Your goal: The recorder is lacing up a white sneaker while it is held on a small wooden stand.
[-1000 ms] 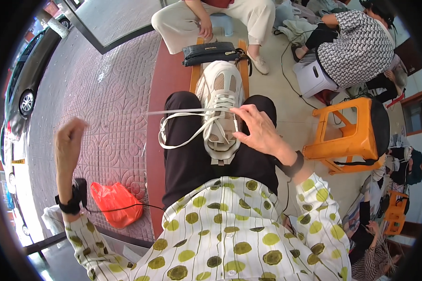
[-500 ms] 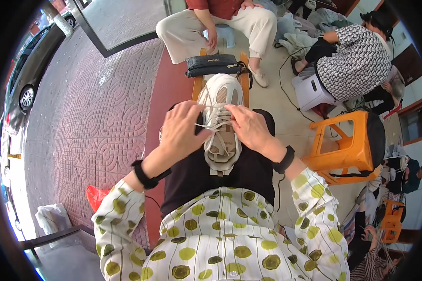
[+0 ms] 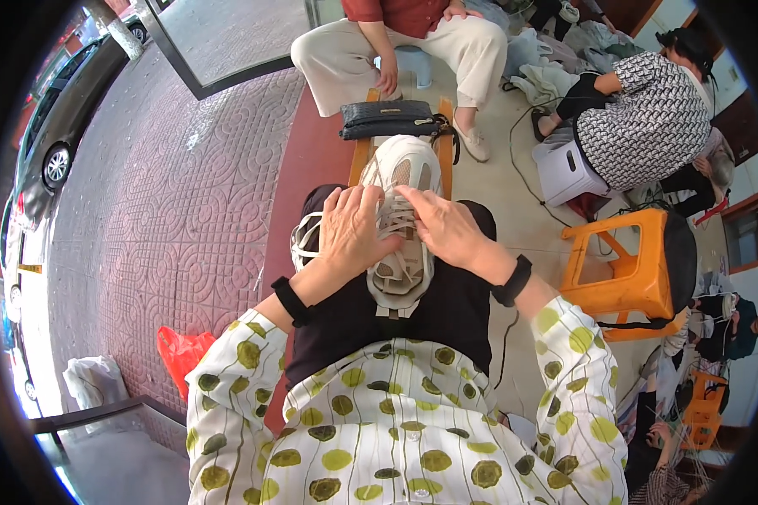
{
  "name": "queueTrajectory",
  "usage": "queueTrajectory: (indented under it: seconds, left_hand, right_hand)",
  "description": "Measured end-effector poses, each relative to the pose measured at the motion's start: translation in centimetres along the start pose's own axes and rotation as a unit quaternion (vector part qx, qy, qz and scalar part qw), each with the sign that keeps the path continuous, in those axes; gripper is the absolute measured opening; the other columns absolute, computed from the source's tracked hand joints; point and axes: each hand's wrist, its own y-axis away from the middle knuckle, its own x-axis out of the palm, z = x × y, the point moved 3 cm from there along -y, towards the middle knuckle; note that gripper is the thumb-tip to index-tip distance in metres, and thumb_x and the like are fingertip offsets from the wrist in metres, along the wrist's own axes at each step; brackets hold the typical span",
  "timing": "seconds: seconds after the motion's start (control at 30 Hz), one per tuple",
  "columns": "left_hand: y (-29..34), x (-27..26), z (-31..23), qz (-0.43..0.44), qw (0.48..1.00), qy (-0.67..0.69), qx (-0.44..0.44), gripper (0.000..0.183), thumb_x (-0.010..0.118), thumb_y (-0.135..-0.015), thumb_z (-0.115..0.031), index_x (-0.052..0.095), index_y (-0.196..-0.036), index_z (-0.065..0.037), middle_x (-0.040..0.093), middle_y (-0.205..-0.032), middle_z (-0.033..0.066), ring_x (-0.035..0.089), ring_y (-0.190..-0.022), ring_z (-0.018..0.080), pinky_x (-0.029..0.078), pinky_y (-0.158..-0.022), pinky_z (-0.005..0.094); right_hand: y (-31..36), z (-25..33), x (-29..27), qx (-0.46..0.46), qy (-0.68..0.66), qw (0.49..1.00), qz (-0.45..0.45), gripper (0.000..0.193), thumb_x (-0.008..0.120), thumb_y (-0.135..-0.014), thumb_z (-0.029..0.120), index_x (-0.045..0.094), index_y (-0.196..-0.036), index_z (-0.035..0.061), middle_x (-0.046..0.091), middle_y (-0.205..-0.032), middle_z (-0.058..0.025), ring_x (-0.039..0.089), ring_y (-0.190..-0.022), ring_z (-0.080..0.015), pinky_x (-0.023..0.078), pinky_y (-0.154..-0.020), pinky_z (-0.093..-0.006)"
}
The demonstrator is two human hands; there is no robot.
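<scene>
A white and beige sneaker rests over my lap, its toe pointing away from me and its heel towards me. Across its front, pale shoelace runs through the eyelets. My left hand is at the left side of the lacing, fingers bent and closed on the lace; the fingertips partly hide it. From the right, my right hand reaches over the lacing with thumb and forefinger pinched at the lace near the toe. Loose pale loops show left of my left hand.
Beyond the toe, a black pouch lies on a wooden bench. A seated person faces me. An orange stool stands right, and another person sits behind it. Red and white bags lie at left.
My left hand has moved right, closer to the shoe and my right hand, and its fingers have drawn together. The lace stretched between the hands is shorter. The whole view has shifted slightly.
</scene>
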Motion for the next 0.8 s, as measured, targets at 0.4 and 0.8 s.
queueTrajectory:
  seconds: [0.4, 0.8]
  left_hand:
    - [-0.3, 0.1, 0.5, -0.025, 1.000, -0.007, 0.003, 0.058, 0.082, -0.066, -0.031, 0.054, -0.110, -0.006, 0.061, -0.100, 0.0130, 0.059, -0.100, 0.0347, 0.043, -0.092, 0.0444]
    - [-0.3, 0.7, 0.9, 0.034, 0.999, -0.013, -0.021, 0.063, 0.080, -0.070, -0.038, 0.056, -0.118, -0.006, 0.065, -0.107, 0.0153, 0.059, -0.114, 0.0323, 0.032, -0.111, 0.0514]
  right_hand:
    - [4.2, -6.1, -6.5, 0.244, -0.291, 0.916, 0.134, 0.048, 0.062, -0.096, 0.018, 0.047, -0.141, 0.0087, 0.050, -0.067, 0.0072, 0.040, -0.055, -0.0019, 0.033, -0.048, -0.0233]
    - [23.3, -16.3, -15.3, 0.345, 0.093, 0.928, -0.105, 0.025, 0.061, -0.097, 0.025, 0.069, -0.102, 0.0018, 0.064, -0.067, -0.0105, 0.062, -0.057, -0.0189, 0.047, -0.056, -0.0343]
